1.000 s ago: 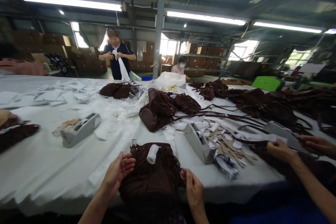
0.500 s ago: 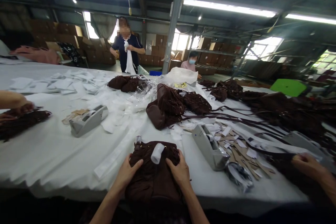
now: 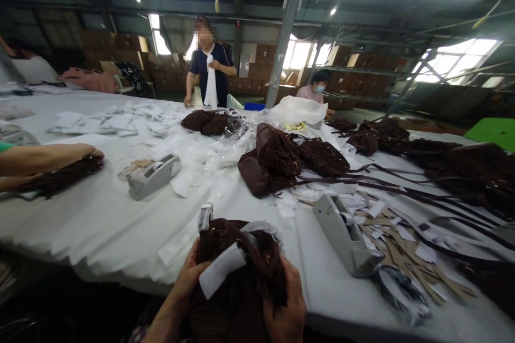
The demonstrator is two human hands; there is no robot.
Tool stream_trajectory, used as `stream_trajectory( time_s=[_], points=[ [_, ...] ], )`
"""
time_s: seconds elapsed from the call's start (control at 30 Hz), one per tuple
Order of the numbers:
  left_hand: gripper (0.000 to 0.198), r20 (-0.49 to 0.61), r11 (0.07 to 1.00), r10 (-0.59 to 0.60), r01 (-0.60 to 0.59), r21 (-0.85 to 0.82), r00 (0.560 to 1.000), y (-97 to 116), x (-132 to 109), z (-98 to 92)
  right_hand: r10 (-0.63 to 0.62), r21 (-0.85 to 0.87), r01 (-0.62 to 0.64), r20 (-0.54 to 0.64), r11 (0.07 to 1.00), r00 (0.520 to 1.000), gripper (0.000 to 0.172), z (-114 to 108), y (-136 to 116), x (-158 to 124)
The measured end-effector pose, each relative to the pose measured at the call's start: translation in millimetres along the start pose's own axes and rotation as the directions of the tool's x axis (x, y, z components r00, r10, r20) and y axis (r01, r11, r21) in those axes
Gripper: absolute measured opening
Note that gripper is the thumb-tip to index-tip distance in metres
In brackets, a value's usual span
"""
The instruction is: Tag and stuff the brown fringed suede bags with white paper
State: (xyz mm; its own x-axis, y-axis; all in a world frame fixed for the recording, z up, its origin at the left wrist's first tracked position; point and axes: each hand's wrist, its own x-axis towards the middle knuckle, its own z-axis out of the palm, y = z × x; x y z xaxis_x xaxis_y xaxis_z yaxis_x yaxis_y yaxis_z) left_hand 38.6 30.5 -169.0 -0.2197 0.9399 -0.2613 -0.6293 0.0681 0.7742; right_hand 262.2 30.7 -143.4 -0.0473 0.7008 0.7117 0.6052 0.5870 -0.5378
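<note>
A dark brown bag is between my two hands at the table's front edge, its gathered top with metal eyelets facing up. My left hand grips its left side, thumb on the front near a white paper strip that hangs from the top. My right hand is wrapped round the right side, fingers curled into the material. Clear plastic shows in the bag's mouth. A small white-wrapped piece sticks up at the top left corner.
Grey tape dispensers stand right and left on the white-covered table. A tape roll lies by cardboard strips. More brown bags lie ahead. A co-worker's arm reaches in from the left; two people are across the table.
The bag is tilted and squeezed narrower, and my right hand has moved lower on it. The white strip now hangs toward the left. The view has swung left; the hand at far right is gone.
</note>
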Motion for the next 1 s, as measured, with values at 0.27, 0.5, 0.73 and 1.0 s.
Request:
stream_trajectory(
  time_s=[0.27,0.5,0.73,1.0],
  points=[
    [0.067,-0.028,0.994,-0.016,0.013,-0.109,0.999,2,-8,2.7,0.063,0.048,-0.065,0.048,0.997,0.997,0.056,-11,9,6],
    [0.057,0.015,0.993,-0.075,0.076,-0.089,0.997,5,-7,4.1,0.222,-0.016,-0.222,0.097,0.975,0.970,0.055,-14,39,23],
    [0.062,0.023,0.998,-0.065,0.065,-0.006,0.998,4,15,8.9,0.047,-0.053,-0.036,0.228,0.998,0.973,0.061,-33,39,65],
    [0.053,0.074,0.991,-0.089,0.081,0.107,0.993,23,14,21.4,-0.058,0.048,0.033,0.704,0.998,0.708,0.040,8,11,141]
  ],
)
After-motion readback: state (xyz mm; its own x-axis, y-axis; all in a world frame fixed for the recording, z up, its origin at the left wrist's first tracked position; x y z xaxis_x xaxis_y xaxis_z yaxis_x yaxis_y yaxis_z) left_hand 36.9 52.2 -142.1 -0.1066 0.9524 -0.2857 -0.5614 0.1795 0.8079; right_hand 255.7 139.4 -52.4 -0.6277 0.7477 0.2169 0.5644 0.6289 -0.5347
